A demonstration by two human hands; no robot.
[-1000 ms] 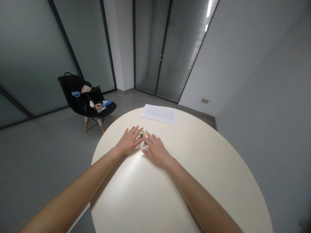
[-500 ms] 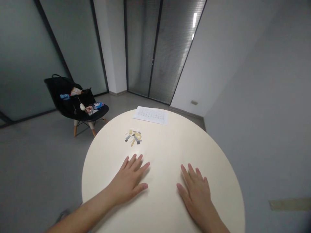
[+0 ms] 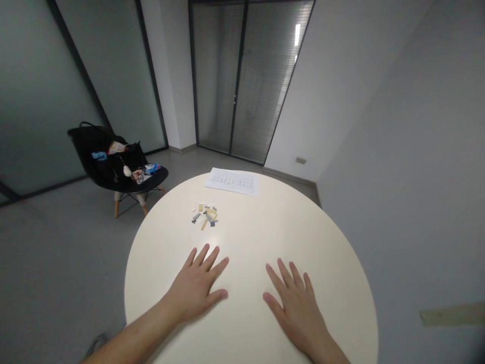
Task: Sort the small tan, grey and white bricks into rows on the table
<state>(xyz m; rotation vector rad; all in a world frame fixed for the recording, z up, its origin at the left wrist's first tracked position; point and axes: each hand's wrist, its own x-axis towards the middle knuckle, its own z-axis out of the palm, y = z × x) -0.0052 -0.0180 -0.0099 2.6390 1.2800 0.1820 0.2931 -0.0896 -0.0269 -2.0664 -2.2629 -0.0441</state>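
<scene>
Palm down on the round white table [image 3: 242,242], my left hand [image 3: 197,285] has its fingers spread and holds nothing. Just beyond its fingertips lies a loose pile of small bricks [image 3: 207,217] in tan, grey, dark grey and white. My right hand [image 3: 297,306] also rests flat at the right part of the table, fingers apart, with nothing in it. Printed white paper [image 3: 232,182] lies near the table's far edge, beyond the pile.
A black chair [image 3: 85,156] holding a dark bag and several colourful packets stands on the floor at the left. Behind the table are a glass partition [image 3: 215,76] and a pale wall [image 3: 341,101]. Tape [image 3: 450,315] sticks to the right wall.
My right hand has moved a little to the left, with its fingers spread wider. My left hand stays nearly in place. The view has shifted slightly.
</scene>
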